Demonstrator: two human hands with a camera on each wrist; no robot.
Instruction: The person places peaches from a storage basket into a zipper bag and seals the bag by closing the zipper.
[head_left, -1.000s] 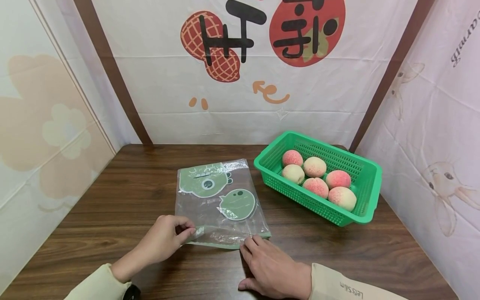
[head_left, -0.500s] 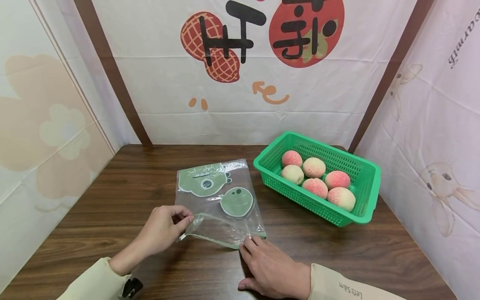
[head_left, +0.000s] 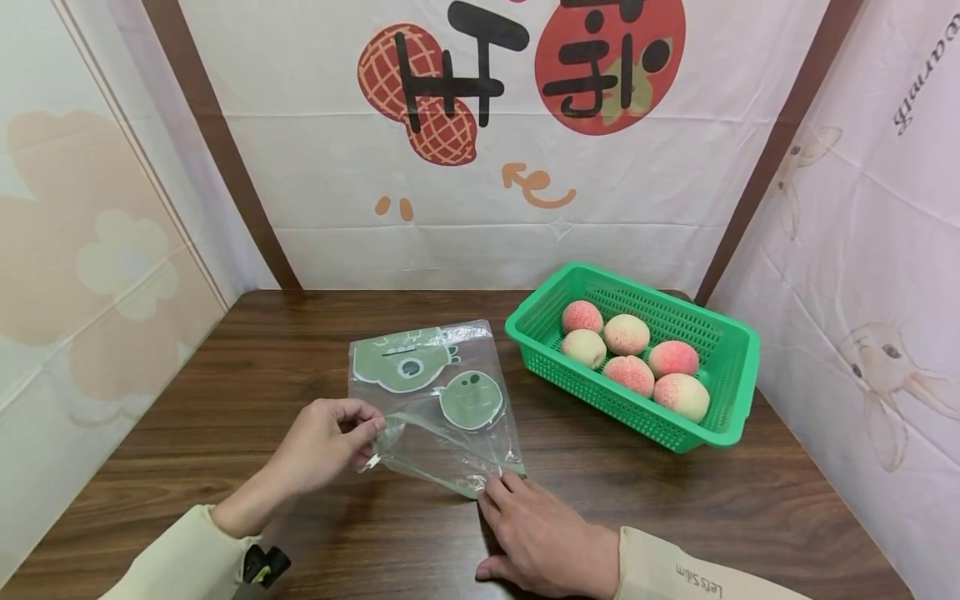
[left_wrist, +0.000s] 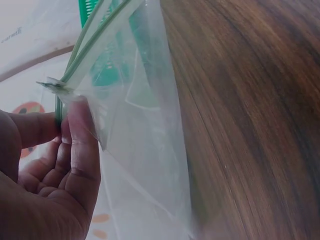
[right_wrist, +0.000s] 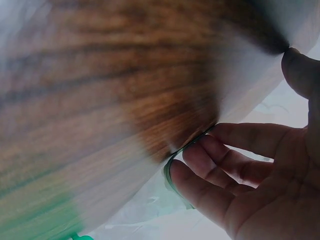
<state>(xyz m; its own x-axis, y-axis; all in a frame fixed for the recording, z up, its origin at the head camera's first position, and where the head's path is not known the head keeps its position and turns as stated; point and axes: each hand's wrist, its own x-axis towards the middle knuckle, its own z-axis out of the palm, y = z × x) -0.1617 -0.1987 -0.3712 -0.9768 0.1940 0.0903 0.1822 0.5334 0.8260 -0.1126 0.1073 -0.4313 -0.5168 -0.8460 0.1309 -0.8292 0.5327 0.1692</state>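
Note:
A clear plastic zip bag (head_left: 487, 450) with green cartoon faces lies on the table, its green-edged mouth toward me. My left hand (head_left: 326, 442) pinches the mouth at its left corner and holds that side raised, so the two edges stand apart. In the left wrist view, the thumb and fingers of the hand (left_wrist: 75, 165) grip the green strip, with a small pale end piece just above them. My right hand (head_left: 540, 533) lies palm down, its fingertips pressing the bag's front edge near the right corner. The right wrist view has these fingertips (right_wrist: 181, 175) along the green strip.
A green perforated basket (head_left: 592, 398) stands at the back right of the wooden table (head_left: 247, 375), close to the bag's right side. Several pink and cream peaches (head_left: 630, 377) lie in it. Printed cloth panels (head_left: 330, 175) enclose the back and sides.
My left hand has moved up and slightly away from me, lifting the left side of the bag's mouth and widening its gap. The right hand has stayed in place.

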